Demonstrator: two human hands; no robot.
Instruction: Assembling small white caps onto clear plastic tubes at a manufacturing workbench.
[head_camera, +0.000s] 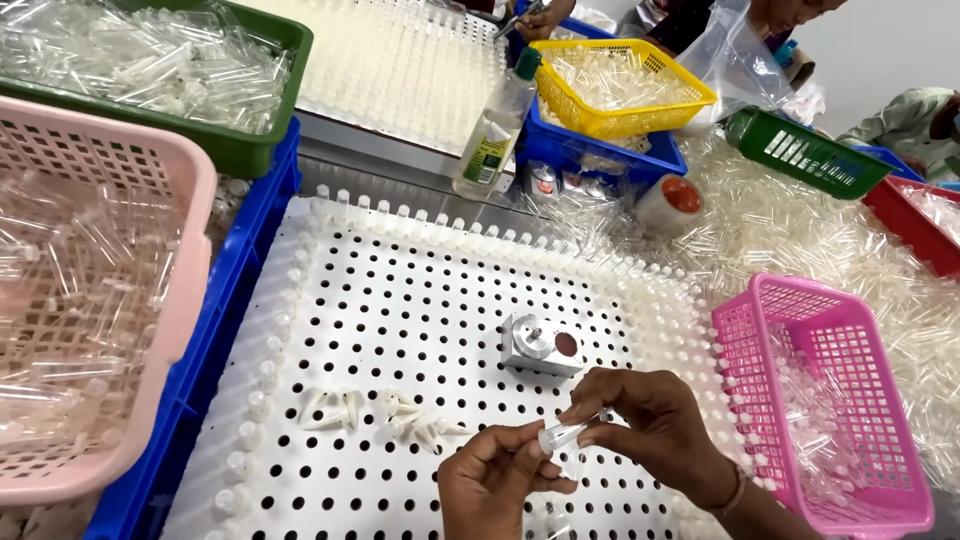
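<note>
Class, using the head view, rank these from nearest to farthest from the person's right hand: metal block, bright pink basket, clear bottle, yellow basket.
1. Metal block, just above the right hand on the white tray.
2. Bright pink basket, to its right.
3. Clear bottle, upper middle.
4. Yellow basket, far top.

Yellow basket, tape roll

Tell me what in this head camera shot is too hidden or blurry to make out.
- Clear tube: the right hand and left hand cover both ends; cap state unclear.
- Pink basket: contents blur behind its mesh.
- Left hand: wrist cut off by the bottom edge.
- Metal block: too small to tell its purpose.
</note>
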